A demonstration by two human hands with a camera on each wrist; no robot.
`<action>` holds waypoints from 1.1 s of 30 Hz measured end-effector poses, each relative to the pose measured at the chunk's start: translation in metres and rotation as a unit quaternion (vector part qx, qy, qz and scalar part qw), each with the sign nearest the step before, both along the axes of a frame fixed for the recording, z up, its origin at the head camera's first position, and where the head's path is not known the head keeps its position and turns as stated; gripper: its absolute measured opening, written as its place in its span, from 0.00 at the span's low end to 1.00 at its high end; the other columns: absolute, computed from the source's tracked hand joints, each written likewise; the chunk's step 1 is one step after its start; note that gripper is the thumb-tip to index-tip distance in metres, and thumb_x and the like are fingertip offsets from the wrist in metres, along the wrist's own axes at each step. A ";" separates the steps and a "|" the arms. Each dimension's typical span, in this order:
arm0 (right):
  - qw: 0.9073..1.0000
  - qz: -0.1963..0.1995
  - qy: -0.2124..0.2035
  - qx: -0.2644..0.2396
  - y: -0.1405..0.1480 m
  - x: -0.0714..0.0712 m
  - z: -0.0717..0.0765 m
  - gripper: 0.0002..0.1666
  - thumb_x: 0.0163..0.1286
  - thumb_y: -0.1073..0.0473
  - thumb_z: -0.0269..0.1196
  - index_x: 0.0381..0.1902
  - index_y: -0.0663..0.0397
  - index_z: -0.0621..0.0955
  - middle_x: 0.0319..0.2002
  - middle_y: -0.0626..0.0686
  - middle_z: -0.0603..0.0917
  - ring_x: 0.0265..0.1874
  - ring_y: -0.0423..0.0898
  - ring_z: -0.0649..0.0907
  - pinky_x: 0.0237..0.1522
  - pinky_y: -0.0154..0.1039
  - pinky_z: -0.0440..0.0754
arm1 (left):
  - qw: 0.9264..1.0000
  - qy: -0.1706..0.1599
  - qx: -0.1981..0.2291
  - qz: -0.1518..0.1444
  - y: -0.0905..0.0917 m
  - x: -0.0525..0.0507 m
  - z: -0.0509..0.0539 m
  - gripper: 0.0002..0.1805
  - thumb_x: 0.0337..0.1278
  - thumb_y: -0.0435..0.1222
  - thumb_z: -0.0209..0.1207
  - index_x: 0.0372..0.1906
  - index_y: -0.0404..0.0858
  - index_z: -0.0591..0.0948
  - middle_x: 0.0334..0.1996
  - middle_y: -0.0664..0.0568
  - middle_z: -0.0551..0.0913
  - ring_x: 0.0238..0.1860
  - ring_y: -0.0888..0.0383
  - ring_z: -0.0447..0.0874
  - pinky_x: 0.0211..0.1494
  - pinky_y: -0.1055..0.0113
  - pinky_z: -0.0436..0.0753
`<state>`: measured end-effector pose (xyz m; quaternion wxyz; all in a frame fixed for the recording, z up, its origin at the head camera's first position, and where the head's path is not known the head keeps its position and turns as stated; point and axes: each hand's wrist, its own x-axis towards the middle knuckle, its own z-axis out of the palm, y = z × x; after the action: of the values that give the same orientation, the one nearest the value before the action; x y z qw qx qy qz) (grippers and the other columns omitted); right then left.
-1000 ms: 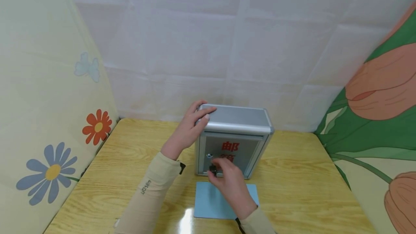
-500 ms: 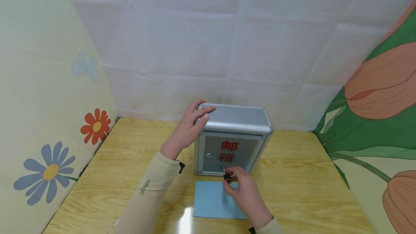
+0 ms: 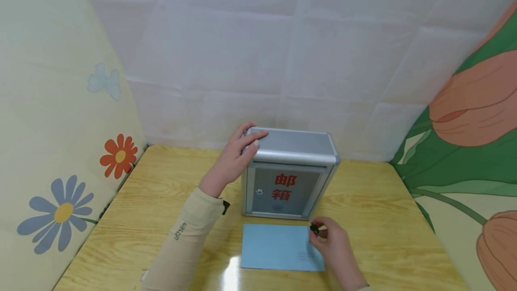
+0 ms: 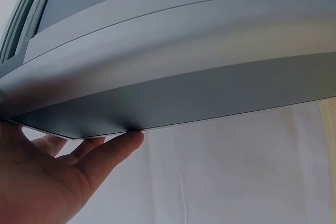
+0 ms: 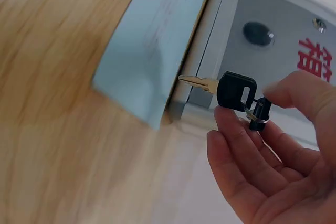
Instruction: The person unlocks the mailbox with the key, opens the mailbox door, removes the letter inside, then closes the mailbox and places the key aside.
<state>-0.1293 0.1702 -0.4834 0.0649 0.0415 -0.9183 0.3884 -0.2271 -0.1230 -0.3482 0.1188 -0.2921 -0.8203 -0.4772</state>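
A grey metal mailbox [image 3: 288, 149] with red characters on its door stands upright on the table. My left hand [image 3: 230, 158] rests on its top left corner, fingers stretched over the edge; the left wrist view has the hand [image 4: 58, 171] against the box's edge. My right hand [image 3: 335, 241] pinches a small set of keys. In the right wrist view, one black-headed key [image 5: 233, 90] has its metal blade pointing away from the fingers, and a ring joins it to another black piece. A lock [image 3: 259, 191] sits on the door's left side, apart from the keys.
A light blue envelope [image 3: 274, 246] lies flat in front of the mailbox, close to the right hand. The wood-grain table [image 3: 383, 219] extends to both sides. A white cloth [image 3: 226, 48] hangs behind, with flower-printed cloths at left and right.
My right hand has carried the keys from near the lower front of the mailbox to the right, over the envelope's right end. The left hand has stayed on the mailbox.
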 end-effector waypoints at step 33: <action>0.981 -0.060 -0.092 0.161 0.052 0.002 -0.013 0.12 0.55 0.66 0.71 0.38 0.60 0.83 0.34 0.55 0.85 0.31 0.52 0.83 0.29 0.48 0.78 | 1.000 -0.001 -0.004 0.007 0.000 0.001 0.000 0.24 0.74 0.50 0.41 0.68 0.49 0.70 0.71 0.54 0.52 0.72 0.53 0.49 0.63 0.48 0.63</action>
<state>-0.1269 0.2221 -0.4969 -0.0047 -0.0397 -0.9717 0.2327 -0.2262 -0.1227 -0.3478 0.1198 -0.2865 -0.8245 -0.4730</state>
